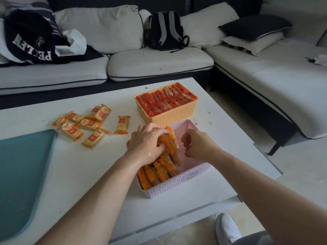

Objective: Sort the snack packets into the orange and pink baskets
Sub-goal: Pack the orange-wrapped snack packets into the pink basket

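The pink basket [178, 183] stands at the table's front, partly filled with upright orange-yellow snack packets [160, 171]. My left hand [146, 142] grips a bunch of these packets [169, 141] over the basket's far end. My right hand [196, 143] hovers inside the basket just right of that bunch, fingers curled and holding nothing. Behind it the orange basket [169, 115] is packed with red packets [164, 99]. Several loose orange-yellow packets [85, 124] lie on the table to the left, one [122, 125] apart from the pile.
A teal tray [21, 167] covers the table's left front corner. The white table [230, 138] ends close to the right of the baskets. A sofa with cushions, a backpack [164, 30] and dark clothing stands behind. My white shoe [228, 227] shows below.
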`<state>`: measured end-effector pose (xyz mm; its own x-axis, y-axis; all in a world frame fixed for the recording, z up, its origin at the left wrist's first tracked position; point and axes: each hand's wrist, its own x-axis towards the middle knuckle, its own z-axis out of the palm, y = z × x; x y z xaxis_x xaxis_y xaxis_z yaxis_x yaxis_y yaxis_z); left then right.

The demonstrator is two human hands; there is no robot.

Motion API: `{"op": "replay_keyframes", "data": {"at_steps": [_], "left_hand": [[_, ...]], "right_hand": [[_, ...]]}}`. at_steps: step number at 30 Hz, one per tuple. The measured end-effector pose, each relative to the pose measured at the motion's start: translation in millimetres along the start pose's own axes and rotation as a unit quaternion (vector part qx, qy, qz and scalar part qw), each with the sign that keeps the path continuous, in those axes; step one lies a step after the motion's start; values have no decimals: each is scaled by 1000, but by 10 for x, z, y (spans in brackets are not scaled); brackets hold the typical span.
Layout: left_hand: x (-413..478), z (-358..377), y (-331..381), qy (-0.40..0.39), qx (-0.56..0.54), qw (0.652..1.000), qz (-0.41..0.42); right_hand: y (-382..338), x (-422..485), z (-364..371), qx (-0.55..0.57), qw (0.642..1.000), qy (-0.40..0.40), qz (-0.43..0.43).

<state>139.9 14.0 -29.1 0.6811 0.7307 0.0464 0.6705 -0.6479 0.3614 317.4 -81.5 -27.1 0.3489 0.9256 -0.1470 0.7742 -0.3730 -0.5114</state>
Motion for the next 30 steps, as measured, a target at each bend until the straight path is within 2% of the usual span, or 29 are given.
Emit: {"op": "replay_keyframes", "data": {"at_steps": [7,11,13,16,18,22,26,28,30], "left_hand": [[-13,-110,-41,74,-33,996,-26],[-121,-301,-204,149,-52,983,-93],[-205,-428,-383,198,-125,961,-149],[-336,-645,-718,266,-242,900,-247],[-453,-737,-987,269,-253,882,-293],[-746,-692,-1535,173,-196,909,-325],[-762,-522,-1933,115,-121,935,-313],[-613,-439,-2007,134,-106,945,-281],[-424,-359,-2007,150,-50,960,-233]], "right_hand": [[-47,14,-125,42,998,54,-1],[-349,1,-177,79,990,103,-54],[-598,-38,-151,107,984,102,-95],[-994,-135,7,142,977,66,-146],[-1271,-179,165,158,973,27,-168],[-1797,12,541,110,977,-59,-174],[-2246,435,999,11,987,-118,-109],[-2396,709,1187,-40,993,-98,-56],[-2453,1012,1289,-50,998,-38,15]]}}
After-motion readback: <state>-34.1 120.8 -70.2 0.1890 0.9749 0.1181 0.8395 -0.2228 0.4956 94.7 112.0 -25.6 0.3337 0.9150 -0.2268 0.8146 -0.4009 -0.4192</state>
